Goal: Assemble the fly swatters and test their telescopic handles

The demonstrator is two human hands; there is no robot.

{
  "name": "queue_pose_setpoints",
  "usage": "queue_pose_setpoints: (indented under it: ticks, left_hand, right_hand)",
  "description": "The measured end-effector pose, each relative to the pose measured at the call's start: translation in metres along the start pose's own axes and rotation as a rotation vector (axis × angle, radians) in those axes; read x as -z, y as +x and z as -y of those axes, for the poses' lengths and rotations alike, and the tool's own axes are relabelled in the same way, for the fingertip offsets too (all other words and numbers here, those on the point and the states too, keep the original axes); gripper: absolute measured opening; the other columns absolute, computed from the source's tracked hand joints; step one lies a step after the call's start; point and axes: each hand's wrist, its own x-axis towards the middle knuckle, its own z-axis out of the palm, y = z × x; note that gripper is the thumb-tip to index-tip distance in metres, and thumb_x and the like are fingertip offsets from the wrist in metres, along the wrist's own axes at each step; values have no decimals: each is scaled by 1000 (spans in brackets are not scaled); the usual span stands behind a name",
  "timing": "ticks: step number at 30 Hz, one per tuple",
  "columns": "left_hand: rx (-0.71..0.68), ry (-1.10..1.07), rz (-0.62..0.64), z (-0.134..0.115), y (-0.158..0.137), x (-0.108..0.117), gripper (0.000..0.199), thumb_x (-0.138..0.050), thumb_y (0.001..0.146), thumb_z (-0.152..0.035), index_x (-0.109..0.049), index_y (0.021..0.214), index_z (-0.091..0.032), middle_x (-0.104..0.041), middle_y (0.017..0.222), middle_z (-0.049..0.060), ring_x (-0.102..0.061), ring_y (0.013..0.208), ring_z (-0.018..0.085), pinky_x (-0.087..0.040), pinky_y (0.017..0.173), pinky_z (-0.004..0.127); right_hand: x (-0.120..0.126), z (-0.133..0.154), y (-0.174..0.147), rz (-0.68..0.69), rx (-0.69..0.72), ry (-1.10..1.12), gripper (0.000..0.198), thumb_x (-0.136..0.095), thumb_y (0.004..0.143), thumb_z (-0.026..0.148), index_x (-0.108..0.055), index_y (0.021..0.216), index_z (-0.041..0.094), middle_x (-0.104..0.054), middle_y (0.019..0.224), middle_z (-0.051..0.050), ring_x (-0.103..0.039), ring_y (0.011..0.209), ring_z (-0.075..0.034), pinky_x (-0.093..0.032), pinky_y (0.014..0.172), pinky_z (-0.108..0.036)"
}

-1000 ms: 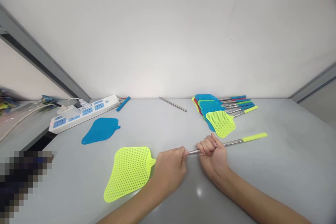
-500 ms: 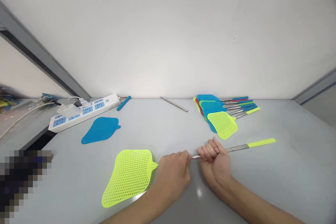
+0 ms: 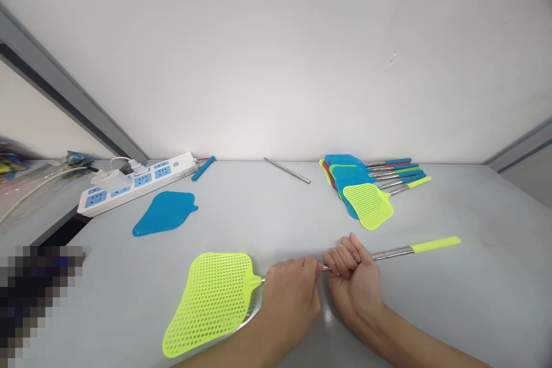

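A yellow-green fly swatter (image 3: 211,299) with a perforated head and a metal telescopic shaft stretches across the front of the table. My left hand (image 3: 291,293) is wrapped round the shaft close to the head, back of the hand upward. Just to its right, my right hand (image 3: 353,276) grips the same shaft with palm turned up and fingers curled. Between the two hands only a short bit of metal shows. Beyond my right hand the shaft runs on to a yellow-green handle grip (image 3: 436,244). Both fists hide parts of the shaft.
Several fly swatters (image 3: 366,204) lie stacked at the back right. A loose metal rod (image 3: 287,171) rests near the wall (image 3: 276,69). On the left are a blue swatter head (image 3: 166,213), a blue handle grip (image 3: 203,168) and a white power strip (image 3: 179,168) with plugs and cables.
Both hands and the swatter have shifted slightly nearer to me and to the right. The gap between my hands has narrowed, and both still grip the shaft.
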Motion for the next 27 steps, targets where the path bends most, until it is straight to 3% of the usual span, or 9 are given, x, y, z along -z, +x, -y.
queue_pose_setpoints:
  ticks: [8, 18, 21, 25, 27]
  left_hand:
    - [-14, 35, -45, -1, 2, -4, 21, -29, 79, -16, -48, 71, -19, -58, 62, 2, -53, 56, 17, -21, 47, 26]
    - [-175, 30, -245, 8, 13, 0, 27, -25, 83, -18, -46, 66, -18, -52, 62, 2, -47, 59, 15, -32, 53, 28]
    - [-245, -71, -322, 8, 14, 2, 23, -27, 83, -19, -49, 76, -17, -53, 73, 4, -47, 69, 16, -35, 61, 30]
    - [-449, -318, -485, 8, 12, 3, 25, -35, 80, -16, -45, 102, -17, -53, 92, 6, -45, 86, 16, -35, 76, 32]
    - [-511, -415, -504, 9, 10, 3, 25, -36, 79, -14, -45, 102, -17, -55, 91, 5, -45, 86, 16, -34, 77, 31]
  right_hand:
    - [0, 1, 4, -23, -24, -19, 38, -47, 74, 25, -16, 51, 18, -9, 41, 9, -8, 38, -7, -17, 38, -23]
    - [-5, 13, 18, 2, -104, -52, 34, -37, 78, 21, -17, 51, 18, -14, 41, 8, -16, 37, -7, -26, 42, -24]
    - [-5, 16, 22, 20, -56, -66, 33, -37, 79, 21, -18, 51, 18, -15, 42, 8, -17, 36, -7, -26, 41, -24]
    - [-6, 22, 27, 60, 2, -69, 33, -36, 79, 24, -20, 51, 18, -15, 42, 8, -20, 36, -7, -27, 42, -24]
    - [-8, 25, 29, 51, 13, -35, 33, -35, 80, 25, -20, 51, 18, -15, 42, 8, -20, 36, -7, -26, 41, -23]
